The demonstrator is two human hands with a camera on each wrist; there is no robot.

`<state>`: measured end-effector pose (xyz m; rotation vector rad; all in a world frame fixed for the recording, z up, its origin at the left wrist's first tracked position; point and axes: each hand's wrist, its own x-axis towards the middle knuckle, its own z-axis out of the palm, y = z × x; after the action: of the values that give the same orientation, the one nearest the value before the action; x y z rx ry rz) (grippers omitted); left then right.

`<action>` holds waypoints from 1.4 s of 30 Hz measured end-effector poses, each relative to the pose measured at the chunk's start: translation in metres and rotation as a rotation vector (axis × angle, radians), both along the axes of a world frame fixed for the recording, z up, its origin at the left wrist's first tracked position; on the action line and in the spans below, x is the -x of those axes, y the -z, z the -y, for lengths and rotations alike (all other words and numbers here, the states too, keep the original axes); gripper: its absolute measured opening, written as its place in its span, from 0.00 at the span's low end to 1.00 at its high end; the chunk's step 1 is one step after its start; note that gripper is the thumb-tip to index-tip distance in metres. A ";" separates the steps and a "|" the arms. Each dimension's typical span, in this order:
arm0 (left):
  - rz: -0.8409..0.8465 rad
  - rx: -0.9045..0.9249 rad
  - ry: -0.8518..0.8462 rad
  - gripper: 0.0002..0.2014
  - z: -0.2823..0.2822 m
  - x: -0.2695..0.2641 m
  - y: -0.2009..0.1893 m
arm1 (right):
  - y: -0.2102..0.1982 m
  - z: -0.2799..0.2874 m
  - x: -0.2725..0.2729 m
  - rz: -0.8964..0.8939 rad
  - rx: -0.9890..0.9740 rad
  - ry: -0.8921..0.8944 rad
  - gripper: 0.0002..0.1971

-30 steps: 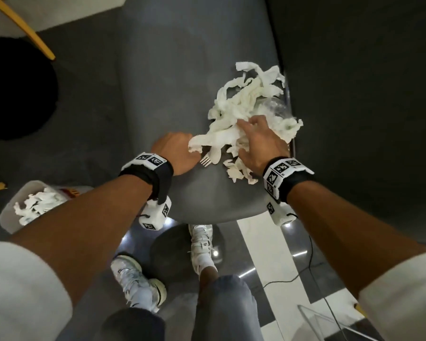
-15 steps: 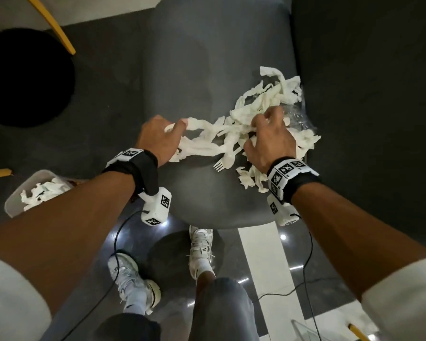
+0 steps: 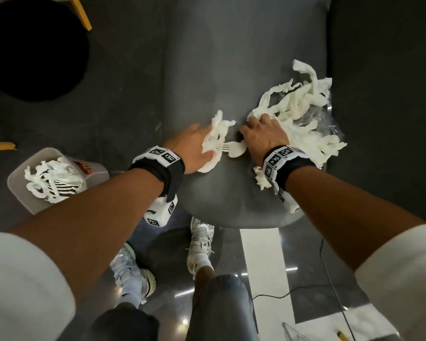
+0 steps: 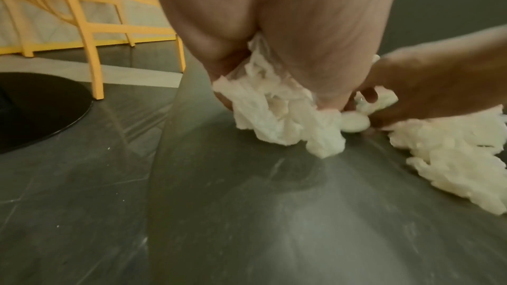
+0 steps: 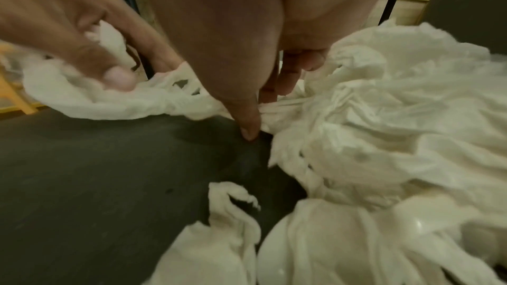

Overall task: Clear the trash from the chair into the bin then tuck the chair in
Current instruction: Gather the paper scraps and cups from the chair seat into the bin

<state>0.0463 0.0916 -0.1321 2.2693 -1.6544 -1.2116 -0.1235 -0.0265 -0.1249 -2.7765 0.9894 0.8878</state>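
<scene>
Both hands have drawn closer together since a moment ago. Now the left hand [image 3: 194,148] grips a clump of paper strips [image 3: 215,136] on the chair [image 3: 231,70], the right hand [image 3: 263,136] curls into the big paper pile [image 3: 303,107] beside it, a white fork [image 3: 234,147] between them. Left of the left hand, the bin [image 3: 35,193] holds scraps.

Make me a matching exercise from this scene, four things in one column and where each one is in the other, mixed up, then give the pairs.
Things:
1. fork
2. bin
3. left hand
4. plastic wrap

Places:
A. on the floor, left of the chair
B. at the seat's right edge, under the tissue pile
C. on the seat, between the two hands
D. gripping a tissue clump

Pairs: 1-C, 2-A, 3-D, 4-B
</scene>
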 end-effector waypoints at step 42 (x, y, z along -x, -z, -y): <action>-0.238 -0.061 -1.220 0.16 -0.352 -0.314 0.103 | 0.112 -0.311 -0.434 0.500 -0.682 0.276 0.13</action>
<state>0.3607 0.4434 -0.2348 2.3054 0.0009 -1.0517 0.3106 0.2850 -0.2370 -2.0603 0.7635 0.3571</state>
